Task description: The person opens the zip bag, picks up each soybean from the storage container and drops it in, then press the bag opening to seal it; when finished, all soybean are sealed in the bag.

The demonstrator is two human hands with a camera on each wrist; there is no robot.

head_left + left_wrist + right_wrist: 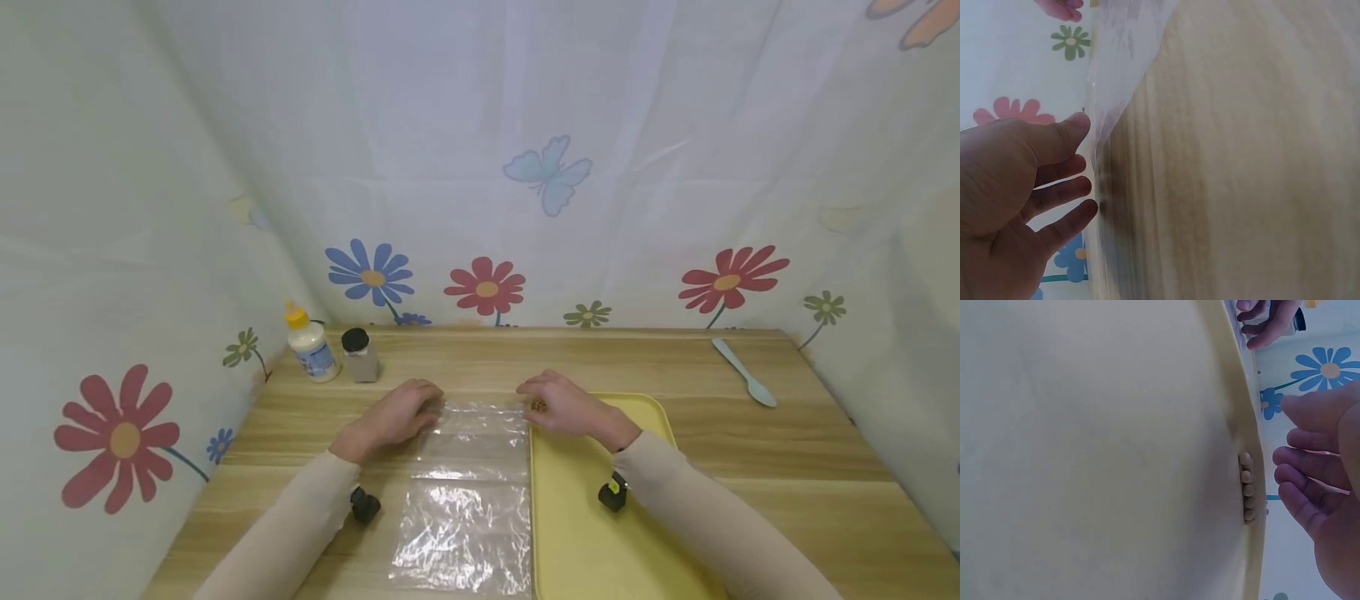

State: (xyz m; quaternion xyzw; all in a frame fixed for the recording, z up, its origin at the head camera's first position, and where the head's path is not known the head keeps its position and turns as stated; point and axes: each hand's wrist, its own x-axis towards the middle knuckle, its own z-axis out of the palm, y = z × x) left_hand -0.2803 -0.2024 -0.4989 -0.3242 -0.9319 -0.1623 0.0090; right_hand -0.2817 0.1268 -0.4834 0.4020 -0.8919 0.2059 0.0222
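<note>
Left fingers (1063, 194) beside clear plastic sheet (468, 508); long axis runs near-to-far.

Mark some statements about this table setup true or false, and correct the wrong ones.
1. The clear plastic lies left of the yellow tray. True.
2. The pale blue spoon lies inside the tray. False: the spoon lies on the wooden table, right of the tray.
3. The black-lidded jar stands beside the yellow-capped bottle. True.
4. The right hand grips the bottle. False: the right hand is by the tray's far left corner.
5. Small round pieces sit against the tray's wall. True.
</note>
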